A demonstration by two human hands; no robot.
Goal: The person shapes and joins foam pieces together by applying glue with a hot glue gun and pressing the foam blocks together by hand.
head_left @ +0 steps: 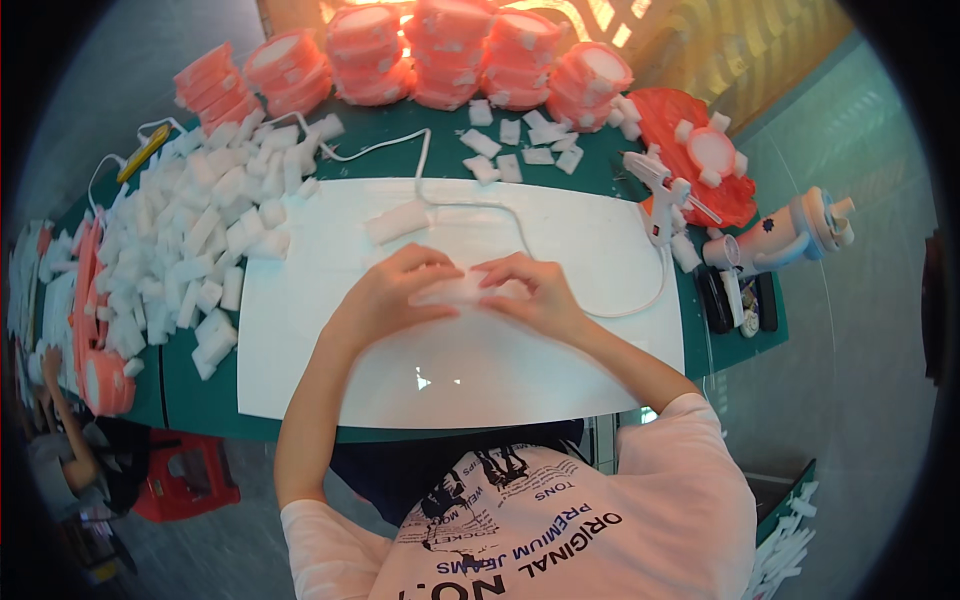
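Note:
My left hand [392,290] and my right hand [530,290] meet over the middle of a white sheet [330,360] on the green table [210,400]. Together they press and pinch a small white foam piece [458,288] between the fingertips. Most of the piece is hidden under my fingers. Another white foam block [397,221] lies on the sheet just beyond my left hand, next to a white cord [520,232].
A heap of white foam blocks [190,250] covers the table's left. Stacks of orange round pieces [440,55] line the far edge. A white glue gun [662,195], an orange bag [700,150] and a pale bottle [795,232] are at the right. A red stool [185,480] stands below left.

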